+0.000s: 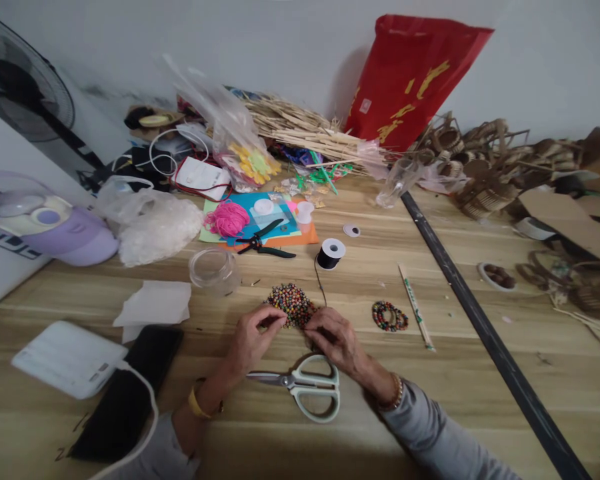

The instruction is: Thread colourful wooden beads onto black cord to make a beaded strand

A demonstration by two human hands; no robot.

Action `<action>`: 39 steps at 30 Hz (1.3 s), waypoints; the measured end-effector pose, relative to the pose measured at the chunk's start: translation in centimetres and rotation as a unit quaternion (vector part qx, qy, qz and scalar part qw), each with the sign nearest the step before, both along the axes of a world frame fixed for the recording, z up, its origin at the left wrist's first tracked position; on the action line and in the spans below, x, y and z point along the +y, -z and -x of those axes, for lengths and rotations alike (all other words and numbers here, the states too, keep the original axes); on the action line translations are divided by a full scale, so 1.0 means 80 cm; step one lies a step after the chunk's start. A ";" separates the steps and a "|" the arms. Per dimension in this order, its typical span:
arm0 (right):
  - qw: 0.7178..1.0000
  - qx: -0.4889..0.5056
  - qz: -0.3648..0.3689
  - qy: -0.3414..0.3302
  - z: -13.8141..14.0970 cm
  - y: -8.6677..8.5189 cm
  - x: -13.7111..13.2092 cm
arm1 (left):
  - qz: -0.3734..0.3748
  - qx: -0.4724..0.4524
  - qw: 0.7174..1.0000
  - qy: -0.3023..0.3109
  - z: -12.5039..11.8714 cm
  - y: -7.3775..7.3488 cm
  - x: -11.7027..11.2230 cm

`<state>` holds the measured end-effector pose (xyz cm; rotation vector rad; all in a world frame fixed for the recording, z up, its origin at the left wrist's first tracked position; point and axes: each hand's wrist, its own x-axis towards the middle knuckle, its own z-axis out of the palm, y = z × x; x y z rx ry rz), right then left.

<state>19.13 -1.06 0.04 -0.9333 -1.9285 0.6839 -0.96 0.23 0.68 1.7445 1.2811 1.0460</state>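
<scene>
A heap of small multicoloured beads (293,301) lies on the table between my two hands. My left hand (253,337) is at the heap's left edge, thumb and forefinger pinched together; whatever they pinch is too small to make out. On the other side, my right hand (339,341) is closed at the heap's right edge, gripping a thin black cord (321,283). That cord runs down from a spool (331,253) with white ends, standing behind the heap. Light-green-handled scissors (316,388) lie just in front of my hands. A coiled bead string (390,316) rests to the right.
A clear jar (213,270), black-handled pliers (267,241) and pink yarn (227,219) lie behind. Left are a white power bank (70,360) with cable and a black phone-like slab (130,393). A dark strip (480,320) crosses the right side, beyond a thin stick (416,307).
</scene>
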 end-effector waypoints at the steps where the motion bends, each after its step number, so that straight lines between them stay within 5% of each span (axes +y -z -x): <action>1: 1.000 0.001 -0.004 0.001 0.000 0.001 0.000 | -0.029 0.008 1.000 0.003 0.001 0.002 0.001; 5: 1.000 -0.003 -0.006 0.009 -0.001 0.003 0.001 | -0.141 0.058 0.988 0.033 0.001 0.009 0.001; 11: 1.000 0.005 -0.001 0.030 -0.002 0.001 0.003 | -0.198 0.145 0.967 0.063 0.001 0.011 -0.001; 26: 0.999 -0.016 0.016 0.044 -0.001 0.000 0.004 | -0.210 0.286 0.932 0.078 0.002 0.013 -0.003; 39: 1.000 -0.028 0.004 0.004 -0.004 0.005 0.002 | -0.198 0.290 0.933 0.080 0.001 0.011 -0.003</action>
